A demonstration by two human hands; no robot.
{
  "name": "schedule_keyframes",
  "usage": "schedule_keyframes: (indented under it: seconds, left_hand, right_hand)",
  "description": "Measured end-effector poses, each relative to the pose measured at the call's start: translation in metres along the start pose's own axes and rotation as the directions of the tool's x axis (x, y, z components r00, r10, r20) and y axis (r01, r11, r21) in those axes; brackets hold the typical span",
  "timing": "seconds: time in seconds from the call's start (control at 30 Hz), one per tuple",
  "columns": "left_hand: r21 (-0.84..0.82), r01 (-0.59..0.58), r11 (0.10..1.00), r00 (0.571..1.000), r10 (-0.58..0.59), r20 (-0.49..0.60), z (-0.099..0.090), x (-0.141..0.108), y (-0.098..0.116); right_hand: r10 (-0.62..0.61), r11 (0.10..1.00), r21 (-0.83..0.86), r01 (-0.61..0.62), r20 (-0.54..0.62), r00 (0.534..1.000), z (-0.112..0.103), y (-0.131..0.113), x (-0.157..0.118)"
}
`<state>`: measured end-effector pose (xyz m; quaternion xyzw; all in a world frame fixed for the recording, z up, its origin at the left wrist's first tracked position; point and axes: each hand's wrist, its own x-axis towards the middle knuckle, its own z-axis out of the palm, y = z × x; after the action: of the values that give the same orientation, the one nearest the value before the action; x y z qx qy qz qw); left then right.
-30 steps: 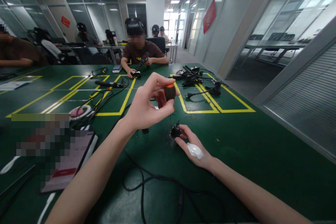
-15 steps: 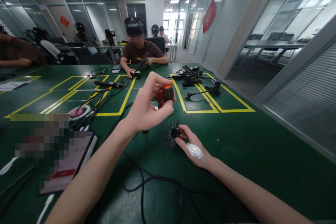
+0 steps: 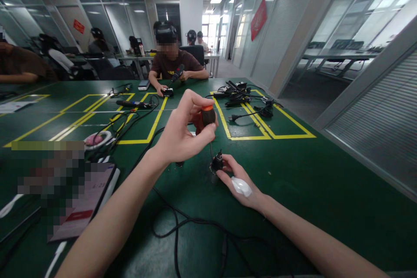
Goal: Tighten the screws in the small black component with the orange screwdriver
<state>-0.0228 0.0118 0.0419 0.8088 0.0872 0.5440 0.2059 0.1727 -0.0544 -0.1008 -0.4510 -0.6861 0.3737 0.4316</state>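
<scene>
My left hand (image 3: 182, 132) is raised over the middle of the table, its fingers closed round the black-and-orange handle of a screwdriver (image 3: 208, 116). The thin shaft points down, and its tip is lost behind a small black cone-shaped part (image 3: 217, 162) with a narrow metal end sticking up. My right hand (image 3: 239, 182) grips that part from the right, low over the table, between thumb and fingers. A white patch covers the back of this hand. Partly behind my left wrist lies a small dark round thing (image 3: 179, 163) I cannot make out.
Black cable (image 3: 195, 220) loops across the green table (image 3: 293, 200) in front of me. A phone-like tablet (image 3: 86, 204) lies to the left, near a white ring-shaped roll (image 3: 97, 139). Dark tools and cords (image 3: 239, 93) are heaped at back right. A co-worker (image 3: 177, 63) sits opposite.
Almost nothing differs. Both hands keep their hold on the screwdriver and the black part; the whole view has shifted very slightly.
</scene>
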Motion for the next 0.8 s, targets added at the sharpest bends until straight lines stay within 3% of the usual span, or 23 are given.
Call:
schedule_keyframes:
  seconds: [0.43, 0.8]
  left_hand:
    - [0.0, 0.036, 0.999, 0.998, -0.036, 0.056, -0.0026, 0.0012, 0.0041]
    - [0.004, 0.049, 0.999, 0.999, -0.05, 0.014, -0.0005, 0.0004, 0.0026]
  right_hand:
    - [-0.001, 1.0, 0.001, 0.001, 0.001, 1.0, 0.0001, -0.0025, 0.0002]
    - [0.008, 1.0, 0.0, -0.008, 0.0, 1.0, -0.0006, -0.0019, 0.0]
